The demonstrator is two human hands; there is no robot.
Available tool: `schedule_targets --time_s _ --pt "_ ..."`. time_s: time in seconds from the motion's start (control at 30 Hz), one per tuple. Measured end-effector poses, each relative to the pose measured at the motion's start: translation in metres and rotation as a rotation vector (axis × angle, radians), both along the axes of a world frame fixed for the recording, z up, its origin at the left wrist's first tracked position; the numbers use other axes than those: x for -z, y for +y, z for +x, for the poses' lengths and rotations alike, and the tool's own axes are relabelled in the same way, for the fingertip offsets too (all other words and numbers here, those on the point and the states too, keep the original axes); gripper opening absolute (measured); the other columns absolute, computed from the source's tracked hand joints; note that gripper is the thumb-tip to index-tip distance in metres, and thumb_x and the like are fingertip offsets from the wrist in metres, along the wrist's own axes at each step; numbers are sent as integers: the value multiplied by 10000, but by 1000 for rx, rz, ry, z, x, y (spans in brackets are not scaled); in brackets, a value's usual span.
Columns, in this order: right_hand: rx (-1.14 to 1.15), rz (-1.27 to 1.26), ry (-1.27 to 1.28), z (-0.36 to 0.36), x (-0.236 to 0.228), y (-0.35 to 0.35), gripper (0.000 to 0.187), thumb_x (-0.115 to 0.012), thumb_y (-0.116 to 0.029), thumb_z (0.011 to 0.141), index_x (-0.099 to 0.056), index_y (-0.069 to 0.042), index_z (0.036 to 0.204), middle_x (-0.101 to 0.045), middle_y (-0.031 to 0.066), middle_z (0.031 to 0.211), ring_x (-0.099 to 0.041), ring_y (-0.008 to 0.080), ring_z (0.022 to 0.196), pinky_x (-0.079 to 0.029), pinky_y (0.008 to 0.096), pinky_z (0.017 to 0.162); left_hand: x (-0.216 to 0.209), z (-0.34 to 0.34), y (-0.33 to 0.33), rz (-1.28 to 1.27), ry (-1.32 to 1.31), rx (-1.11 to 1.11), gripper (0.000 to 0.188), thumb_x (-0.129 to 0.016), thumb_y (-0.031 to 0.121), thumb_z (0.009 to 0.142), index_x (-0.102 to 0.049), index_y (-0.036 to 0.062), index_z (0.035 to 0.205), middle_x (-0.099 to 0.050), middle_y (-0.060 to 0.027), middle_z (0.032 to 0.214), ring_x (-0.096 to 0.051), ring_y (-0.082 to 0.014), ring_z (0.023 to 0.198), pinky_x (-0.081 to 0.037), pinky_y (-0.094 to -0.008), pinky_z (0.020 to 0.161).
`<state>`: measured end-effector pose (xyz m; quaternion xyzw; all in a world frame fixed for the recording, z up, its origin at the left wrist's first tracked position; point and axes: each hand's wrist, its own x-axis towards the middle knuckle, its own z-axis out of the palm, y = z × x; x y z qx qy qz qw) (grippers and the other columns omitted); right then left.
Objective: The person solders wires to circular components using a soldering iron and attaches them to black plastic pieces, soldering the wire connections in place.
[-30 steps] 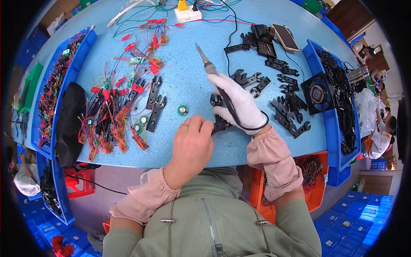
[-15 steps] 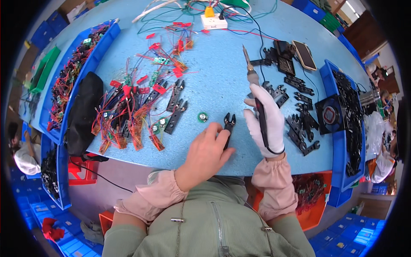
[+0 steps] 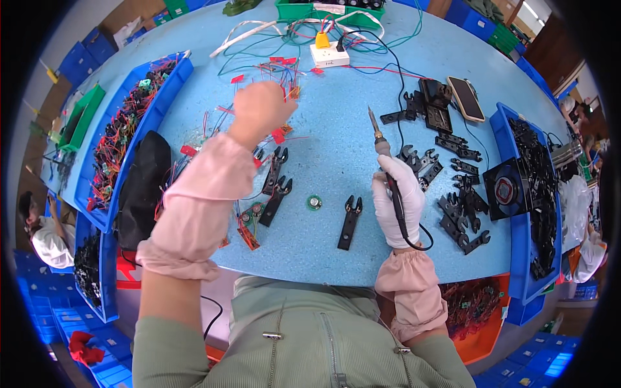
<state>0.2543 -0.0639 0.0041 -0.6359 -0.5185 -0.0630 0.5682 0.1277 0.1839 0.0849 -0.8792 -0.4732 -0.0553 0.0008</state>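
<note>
My gloved right hand (image 3: 398,205) is closed around a soldering iron (image 3: 381,145), its metal tip pointing up and away from me. My bare left hand (image 3: 262,110) is over the wired parts with red tabs at the far left of the work area; its fingers curl out of sight, so what they touch is hidden. A black forked plastic piece (image 3: 348,223) lies alone on the blue table, left of the right hand. Left of that piece is a small round green part (image 3: 314,202) with a silvery centre. Two more black forked pieces (image 3: 274,200) lie near the left forearm.
A blue bin of wired circuit boards (image 3: 123,142) and a black cloth-like item (image 3: 143,187) stand on the left. On the right are piled black pieces (image 3: 466,200), a phone (image 3: 466,99) and a blue bin (image 3: 517,258). A white power strip (image 3: 329,55) sits at the back.
My left hand has left the black forked piece and swung up and left to the wired parts. The right hand still holds the soldering iron. The view has shifted slightly.
</note>
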Motion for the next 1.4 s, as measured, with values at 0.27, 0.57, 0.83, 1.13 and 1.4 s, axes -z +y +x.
schedule_targets --time_s 0.27,0.57,0.83,1.13,1.4 --pt "-45 -25 -1 -5 -3 1 470 -667 128 777 -682 -39 1216 -701 109 1176 -653 187 863 -528 288 783 93 15 2 344 -106 -144 202 -677 218 755 -761 52 832 -727 -137 828 -653 -310 829 -467 -437 760" --pt "-37 -22 -2 -3 -2 -1 479 -651 136 772 -680 -31 1220 -696 114 1181 -655 193 888 -526 292 804 -23 -16 71 -341 -505 30 181 -686 182 775 -784 76 883 -749 -83 851 -678 -241 759 -562 -368 751" --pt "-28 -10 14 -2 0 0 476 -645 138 779 -679 -29 1224 -692 118 1182 -656 202 903 -527 299 815 -121 -20 90 -334 -492 452 96 -661 86 851 -694 -1 827 -689 -75 739 -631 -185 676 -513 -292 634" --pt "-6 53 -23 -1 3 0 520 -644 129 755 -690 -86 1226 -695 113 1156 -659 226 844 -527 309 755 -112 -9 133 274 -761 142 27 -685 22 821 -680 22 794 -650 -52 719 -548 -146 634 -465 -279 603" --pt "-15 35 -2 -4 -4 -3 493 -641 148 780 -680 -38 1234 -686 116 1178 -664 203 893 -535 294 804 -134 -10 71 475 -793 243 77 -663 -64 838 -657 7 809 -618 -35 701 -492 -129 599 -439 -254 591"
